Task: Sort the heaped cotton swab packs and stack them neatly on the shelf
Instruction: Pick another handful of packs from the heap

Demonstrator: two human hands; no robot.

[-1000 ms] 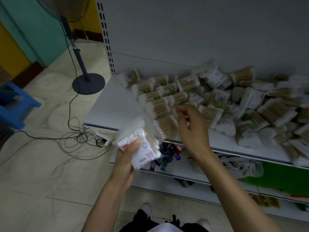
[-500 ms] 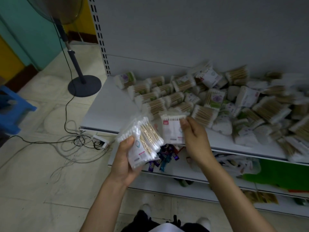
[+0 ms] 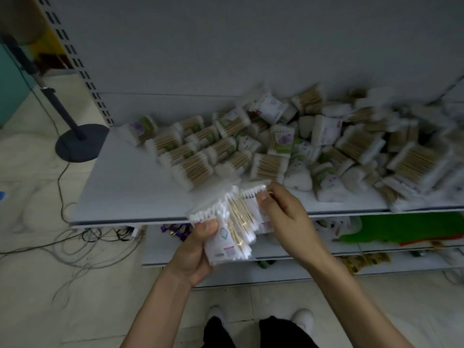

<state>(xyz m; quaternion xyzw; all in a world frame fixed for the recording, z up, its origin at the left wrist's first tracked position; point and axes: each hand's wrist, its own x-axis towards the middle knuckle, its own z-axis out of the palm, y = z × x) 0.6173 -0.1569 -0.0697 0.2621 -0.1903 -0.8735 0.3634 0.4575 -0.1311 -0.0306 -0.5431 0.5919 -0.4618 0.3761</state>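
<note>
The heap of clear-wrapped, wooden-stick cotton swab packs [image 3: 276, 156] blurs toward the right and runs off the frame's edge. The white pack [image 3: 249, 202] pinched by the right hand [image 3: 286, 217] sits mostly hidden behind the fanned bundle [image 3: 226, 237] of perhaps four packs gripped in the left hand [image 3: 193, 254], its label print too small to read.

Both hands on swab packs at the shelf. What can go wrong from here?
1. The fanned bundle of clear plastic swab packs in the left hand looks uneven. With the right hand holding a white-backed pack against it, one may slip to the floor.
2. The loose heap of swab packs reaches the front edge of the grey metal shelf at right; packs may slide off.
</note>
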